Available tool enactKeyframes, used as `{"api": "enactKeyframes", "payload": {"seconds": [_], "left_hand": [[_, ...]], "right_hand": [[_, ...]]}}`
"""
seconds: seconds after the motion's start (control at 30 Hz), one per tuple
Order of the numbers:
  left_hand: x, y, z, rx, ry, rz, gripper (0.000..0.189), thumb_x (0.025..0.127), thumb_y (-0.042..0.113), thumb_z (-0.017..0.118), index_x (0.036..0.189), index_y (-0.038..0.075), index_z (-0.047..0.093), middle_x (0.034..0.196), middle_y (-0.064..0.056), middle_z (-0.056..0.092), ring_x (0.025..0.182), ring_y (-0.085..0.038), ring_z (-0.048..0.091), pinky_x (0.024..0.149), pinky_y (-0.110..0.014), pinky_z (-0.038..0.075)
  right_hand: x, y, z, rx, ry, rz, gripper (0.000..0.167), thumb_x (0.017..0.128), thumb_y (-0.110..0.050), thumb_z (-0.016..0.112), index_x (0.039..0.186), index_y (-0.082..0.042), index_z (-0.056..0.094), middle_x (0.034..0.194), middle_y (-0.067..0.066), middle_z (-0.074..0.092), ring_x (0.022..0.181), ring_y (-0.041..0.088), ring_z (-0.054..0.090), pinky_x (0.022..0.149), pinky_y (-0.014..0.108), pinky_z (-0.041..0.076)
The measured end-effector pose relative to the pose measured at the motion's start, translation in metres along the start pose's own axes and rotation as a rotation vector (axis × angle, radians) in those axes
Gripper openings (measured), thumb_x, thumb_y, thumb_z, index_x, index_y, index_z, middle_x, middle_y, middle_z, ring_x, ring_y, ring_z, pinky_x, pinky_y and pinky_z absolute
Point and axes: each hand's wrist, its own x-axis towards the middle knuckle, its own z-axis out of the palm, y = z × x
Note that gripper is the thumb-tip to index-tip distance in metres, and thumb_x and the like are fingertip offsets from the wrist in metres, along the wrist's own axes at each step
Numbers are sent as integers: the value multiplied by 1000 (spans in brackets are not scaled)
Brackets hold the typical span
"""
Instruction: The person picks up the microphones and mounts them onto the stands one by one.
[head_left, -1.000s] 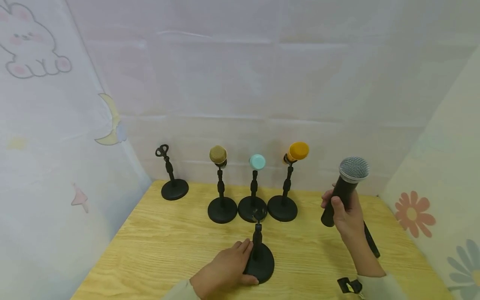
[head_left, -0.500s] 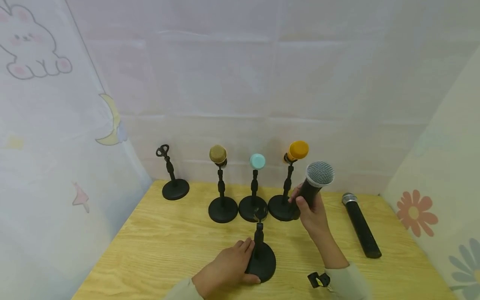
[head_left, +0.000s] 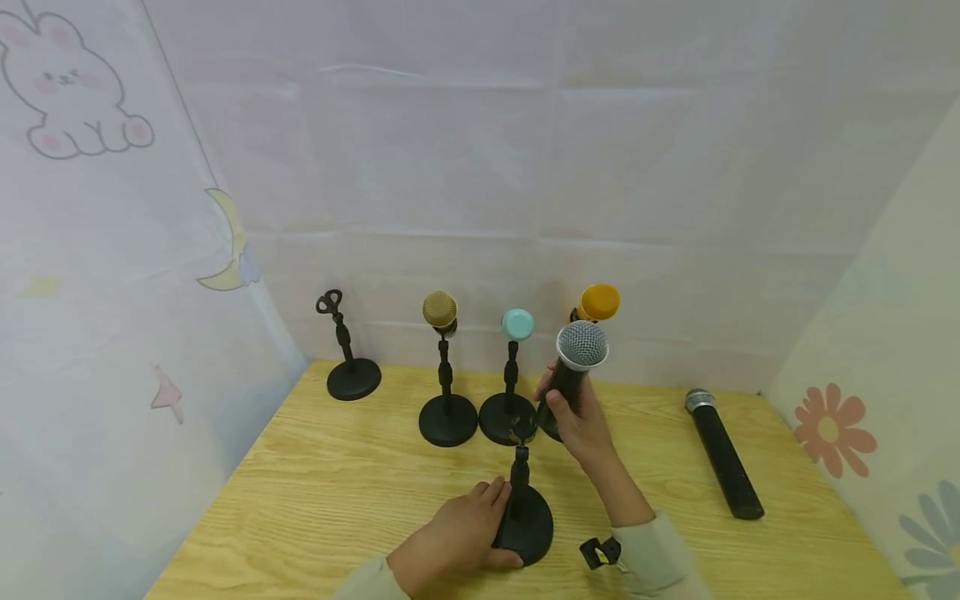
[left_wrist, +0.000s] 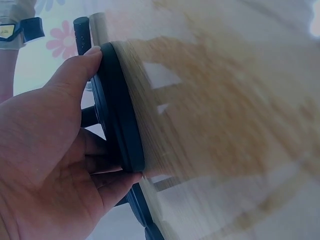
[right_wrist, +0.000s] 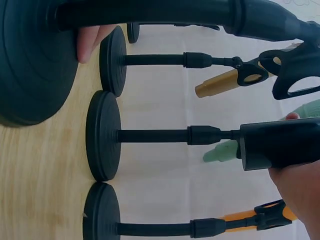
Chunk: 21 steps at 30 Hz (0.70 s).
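My left hand point(head_left: 461, 527) grips the round base of a black microphone stand point(head_left: 530, 527) at the table's front. In the left wrist view, thumb and fingers clasp the rim of that base point(left_wrist: 117, 110). The stand's clip point(right_wrist: 300, 70) holds nothing. My right hand point(head_left: 588, 425) holds a black microphone point(head_left: 564, 385) by its body, silver mesh head tilted up. Its lower end is just right of the clip in the head view, apparently apart from it. Behind it, the stand bearing an orange microphone point(head_left: 600, 301) is partly hidden.
Stands with a gold microphone point(head_left: 439, 310) and a mint-green microphone point(head_left: 517, 324) line the back. An empty-clip stand point(head_left: 354, 379) is at the back left. Another black microphone point(head_left: 723, 458) lies at the right of the wooden table point(head_left: 315, 500). Printed cloth hangs around the table.
My right hand has carried the black microphone leftward from the table's right side to beside the front stand, uncovering the microphone lying there. My left hand has stayed on the base.
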Motion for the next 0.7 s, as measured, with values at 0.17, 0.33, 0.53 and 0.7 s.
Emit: {"api": "enactKeyframes", "payload": {"seconds": [0.17, 0.33, 0.53, 0.7], "left_hand": [[1, 0, 0, -4, 2, -10, 98, 87, 77, 56, 157, 11, 38, 160, -5, 39, 140, -17, 45, 96, -27, 53], [1, 1, 2, -15, 9, -13, 98, 87, 76, 57, 157, 10, 38, 160, -6, 38, 141, -18, 45, 98, -28, 52], [1, 1, 2, -22, 12, -3, 98, 88, 76, 56, 157, 10, 38, 161, -6, 38, 141, -18, 44, 98, -29, 52], [0, 1, 2, -30, 8, -11, 98, 87, 75, 58, 158, 11, 37, 161, -5, 37, 141, -18, 43, 97, -29, 53]], "right_hand": [[-1, 4, 5, 38, 11, 22, 34, 105, -32, 54, 126, -6, 47, 99, 19, 56, 91, 13, 62, 87, 29, 54], [-3, 3, 11, 74, -18, 98, 31, 106, -26, 54, 129, -6, 47, 106, 8, 59, 97, 18, 63, 93, 29, 53], [-6, -2, 18, 140, -25, 175, 28, 105, -11, 55, 133, -10, 48, 118, 2, 58, 112, 11, 59, 99, 22, 47], [-5, -1, 24, 138, -71, 201, 32, 105, -13, 56, 135, -6, 48, 124, -4, 57, 120, 9, 54, 101, 20, 45]]}}
